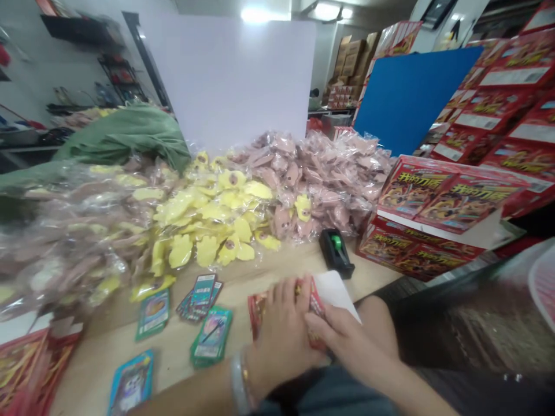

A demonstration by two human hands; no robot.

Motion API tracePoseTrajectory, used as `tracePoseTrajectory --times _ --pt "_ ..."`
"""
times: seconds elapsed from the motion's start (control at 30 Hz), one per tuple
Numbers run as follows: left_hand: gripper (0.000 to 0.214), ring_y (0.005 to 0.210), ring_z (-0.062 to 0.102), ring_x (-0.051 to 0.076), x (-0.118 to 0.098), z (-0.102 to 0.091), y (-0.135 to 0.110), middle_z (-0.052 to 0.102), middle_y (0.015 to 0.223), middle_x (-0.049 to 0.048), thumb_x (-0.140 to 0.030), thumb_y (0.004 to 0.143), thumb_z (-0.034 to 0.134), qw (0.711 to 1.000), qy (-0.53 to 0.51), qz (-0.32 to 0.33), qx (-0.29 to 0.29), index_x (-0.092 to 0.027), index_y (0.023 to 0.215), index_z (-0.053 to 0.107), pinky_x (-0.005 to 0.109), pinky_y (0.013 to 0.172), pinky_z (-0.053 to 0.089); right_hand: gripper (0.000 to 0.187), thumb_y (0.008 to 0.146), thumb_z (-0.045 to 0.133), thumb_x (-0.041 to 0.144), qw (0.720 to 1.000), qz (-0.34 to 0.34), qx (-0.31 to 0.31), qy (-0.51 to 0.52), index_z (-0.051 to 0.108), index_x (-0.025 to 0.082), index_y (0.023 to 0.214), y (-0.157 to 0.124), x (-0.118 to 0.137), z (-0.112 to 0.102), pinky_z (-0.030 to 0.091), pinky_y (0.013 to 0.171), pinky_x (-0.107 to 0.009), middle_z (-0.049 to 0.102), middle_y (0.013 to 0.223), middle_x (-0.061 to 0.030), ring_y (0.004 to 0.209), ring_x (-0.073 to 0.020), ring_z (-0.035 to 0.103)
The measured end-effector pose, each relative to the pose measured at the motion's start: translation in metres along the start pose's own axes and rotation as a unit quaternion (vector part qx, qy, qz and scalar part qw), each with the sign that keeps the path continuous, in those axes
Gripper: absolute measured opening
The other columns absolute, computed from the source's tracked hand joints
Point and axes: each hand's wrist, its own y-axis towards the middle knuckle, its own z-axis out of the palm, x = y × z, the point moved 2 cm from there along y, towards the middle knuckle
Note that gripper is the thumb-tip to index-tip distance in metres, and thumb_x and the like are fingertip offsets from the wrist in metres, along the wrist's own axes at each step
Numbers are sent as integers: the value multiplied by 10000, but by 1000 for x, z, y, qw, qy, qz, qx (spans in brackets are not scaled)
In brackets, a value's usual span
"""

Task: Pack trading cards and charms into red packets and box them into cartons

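At the table's near edge lies a red printed cardboard box [255, 306], with a white flap [336, 292] sticking out at its far right. My left hand [280, 326] rests flat over the box, its fingers stretched forward. My right hand [353, 341] closes on the box's right side, thumb on top; its other fingers are mostly hidden. Left of the hands are a green-edged stack of cards [212, 335], a fanned pile of dark cards [200, 297], another green stack [153, 312] and a blue-edged stack [131, 384].
A black tape dispenser [336, 251] stands just beyond the hands. Heaped behind are bagged yellow figures [208, 208] and bagged pink figures [321, 173]. Red display boxes [446, 196] are stacked at right. Red printed packaging [26, 364] sits at lower left.
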Motion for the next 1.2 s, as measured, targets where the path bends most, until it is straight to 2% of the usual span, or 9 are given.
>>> tracePoseTrajectory --times 0.13,0.23,0.3,0.33,0.47,0.67,0.83,1.07,1.2 --pt "822 1102 479 283 -6 -10 -28 444 1284 122 -377 719 604 925 -332 -31 182 -206 1394 167 418 916 415 343 829 468 434 977 13 207 57 642 139 835 -18 10 3 475 698 -282 653 808 -49 739 -167 589" --pt "656 1080 520 220 -6 -8 -46 462 1274 95 -312 833 491 845 -513 -36 147 -233 1375 130 346 897 446 263 742 593 434 994 -30 -105 20 655 188 813 -30 10 -12 466 676 -253 650 771 -24 723 -160 581" --pt "627 1105 504 217 -5 -2 -57 450 1284 104 -284 834 486 870 -491 -32 37 -232 1346 128 357 927 426 269 692 639 446 948 -17 -308 77 657 220 838 -45 4 -14 471 720 -280 665 829 -33 792 -189 593" --pt "600 1063 530 214 -5 2 -61 487 1238 102 -281 819 501 894 -448 -19 -4 -235 1317 170 358 905 442 297 694 625 470 937 20 -319 143 660 225 858 -53 -2 -9 476 740 -314 672 873 -49 835 -215 600" --pt "437 715 603 195 -12 20 -70 623 834 31 -329 679 616 953 -302 7 -1 -232 1055 416 325 652 507 429 704 598 486 917 161 -100 352 655 186 1006 -74 -23 14 463 806 -440 677 976 -110 922 -292 610" --pt "520 811 604 192 -9 55 -77 627 912 47 -200 642 607 927 -320 -189 51 -183 1091 344 332 755 481 375 853 443 408 981 58 128 132 599 221 1138 -66 -28 2 372 953 -380 590 1191 -59 1095 -223 523" --pt "1066 876 597 185 -9 61 -88 615 1021 43 -181 609 666 913 -352 -203 39 -202 1369 -81 339 829 460 335 822 512 327 990 -21 129 -49 614 217 1121 -53 -26 11 456 810 -347 671 984 -69 873 -215 599" --pt "1030 978 557 204 -3 52 -98 579 1129 66 -254 582 734 920 -348 -167 73 -219 1391 98 333 879 440 386 854 424 378 977 56 194 70 593 188 1145 -46 -15 21 478 753 -297 692 914 -22 804 -182 618" --pt "1087 848 590 171 1 49 -103 614 1027 45 -247 587 739 907 -380 -176 56 -204 1400 19 303 786 484 388 836 465 341 964 18 263 -20 563 193 1181 -61 6 34 438 861 -361 634 1083 -70 971 -226 578"
